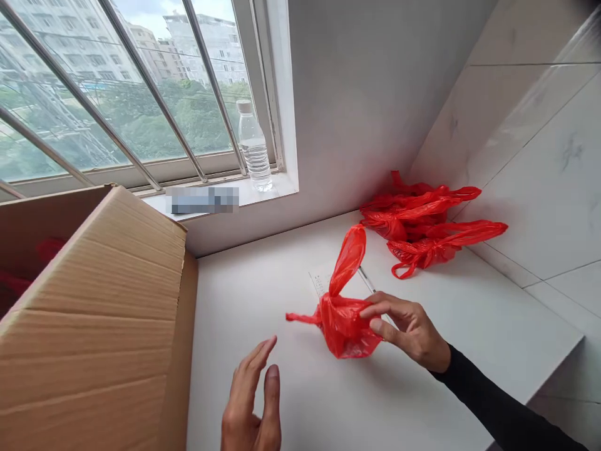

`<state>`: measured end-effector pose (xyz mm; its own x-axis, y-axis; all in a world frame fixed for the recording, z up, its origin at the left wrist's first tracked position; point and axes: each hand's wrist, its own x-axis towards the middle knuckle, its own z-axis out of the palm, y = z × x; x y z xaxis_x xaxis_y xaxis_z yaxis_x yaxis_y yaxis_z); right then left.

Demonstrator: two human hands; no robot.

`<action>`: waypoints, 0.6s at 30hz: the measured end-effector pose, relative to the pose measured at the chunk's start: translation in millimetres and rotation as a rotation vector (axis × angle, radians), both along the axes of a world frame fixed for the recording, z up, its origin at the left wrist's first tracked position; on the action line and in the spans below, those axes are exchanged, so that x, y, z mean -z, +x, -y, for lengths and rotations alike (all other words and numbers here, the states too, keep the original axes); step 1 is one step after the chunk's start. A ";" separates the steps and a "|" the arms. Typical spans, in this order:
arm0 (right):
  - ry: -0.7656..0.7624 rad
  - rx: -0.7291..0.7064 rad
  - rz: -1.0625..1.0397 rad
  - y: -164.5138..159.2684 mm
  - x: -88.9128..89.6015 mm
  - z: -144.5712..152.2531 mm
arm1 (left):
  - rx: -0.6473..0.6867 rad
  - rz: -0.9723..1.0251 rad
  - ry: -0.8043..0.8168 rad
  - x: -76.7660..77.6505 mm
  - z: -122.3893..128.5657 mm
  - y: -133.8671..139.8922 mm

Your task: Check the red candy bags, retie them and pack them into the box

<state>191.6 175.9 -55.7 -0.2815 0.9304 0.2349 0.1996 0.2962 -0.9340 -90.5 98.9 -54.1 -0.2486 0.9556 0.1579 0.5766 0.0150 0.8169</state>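
Note:
A knotted red plastic bag point(350, 329) is over the white tabletop, one handle loop standing up and another sticking out to the left. My right hand point(406, 326) grips its right side between thumb and fingers. What the bag holds cannot be made out. To the lower left, my left hand point(253, 401) is open, thumb and fingers apart, touching nothing. Behind the bag lie a sheet with printed lines point(319, 285) and a pen point(367, 279), both partly hidden by it.
More red plastic bags point(422, 216) are heaped against the wall at back right. An open cardboard box point(94, 326) with red bags inside stands at left. A clear water bottle point(256, 153) and a blurred-out item point(204, 200) sit on the windowsill. The white table point(507, 319) ends at right.

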 end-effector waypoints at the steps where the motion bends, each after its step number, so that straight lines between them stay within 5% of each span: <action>1: -0.042 -0.083 -0.003 -2.4 1.8 8.3 | 0.072 -0.005 -0.042 9.3 -3.9 3.3; 5: -0.195 -0.234 0.107 -8.4 16.2 26.5 | 0.374 0.036 -0.244 34.0 -3.8 16.8; 8: -0.209 -0.138 0.220 -10.7 25.5 36.4 | 0.366 0.075 -0.325 37.2 5.9 23.4; 11: 0.001 0.024 0.235 -18.3 29.4 47.9 | 0.330 0.102 -0.367 33.9 11.9 26.8; 14: 0.177 0.000 0.259 -33.1 29.5 55.8 | 0.335 0.126 -0.370 29.9 13.2 29.6; 18: 0.202 -0.027 0.325 -48.6 28.7 53.6 | 0.332 0.150 -0.337 26.2 14.8 29.9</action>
<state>143.0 122.3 -84.4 -0.3950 0.8657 0.3074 0.4658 0.4772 -0.7452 -60.6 84.1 -80.3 0.0815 0.9788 -0.1877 0.4712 0.1281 0.8727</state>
